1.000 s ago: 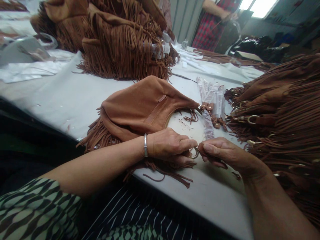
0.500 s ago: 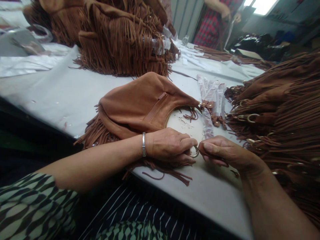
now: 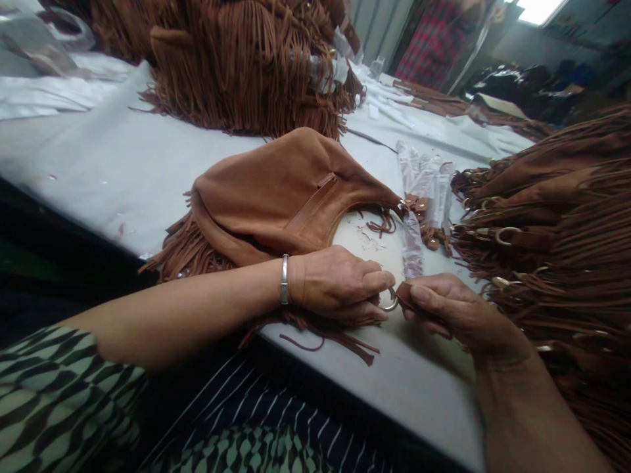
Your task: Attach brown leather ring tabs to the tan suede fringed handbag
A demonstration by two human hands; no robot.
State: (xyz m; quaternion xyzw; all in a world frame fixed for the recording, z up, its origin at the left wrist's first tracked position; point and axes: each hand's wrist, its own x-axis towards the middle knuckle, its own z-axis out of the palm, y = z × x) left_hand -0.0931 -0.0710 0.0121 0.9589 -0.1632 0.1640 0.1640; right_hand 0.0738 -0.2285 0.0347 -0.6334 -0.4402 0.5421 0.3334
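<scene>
A brown suede bag with fringe lies on the pale table, its curved opening toward the right. Across its near edge reaches my left hand, closed, with a metal ring at its fingertips. My right hand pinches a brown leather strap end between thumb and fingers, right against the ring. Whether the strap passes through the ring I cannot tell. Fringe strands hang out below my left hand. Just beyond the hands lies a plastic-wrapped strap, joined near the bag's far tip.
A tall pile of fringed brown bags stands at the back. More fringed bags with metal rings are heaped at the right. White strips lie on the far table. A person in checked clothing stands behind it.
The view has shifted slightly, so the scene sits a little differently in frame. Both hands keep their grip at the ring and strap end, with hardly any movement.
</scene>
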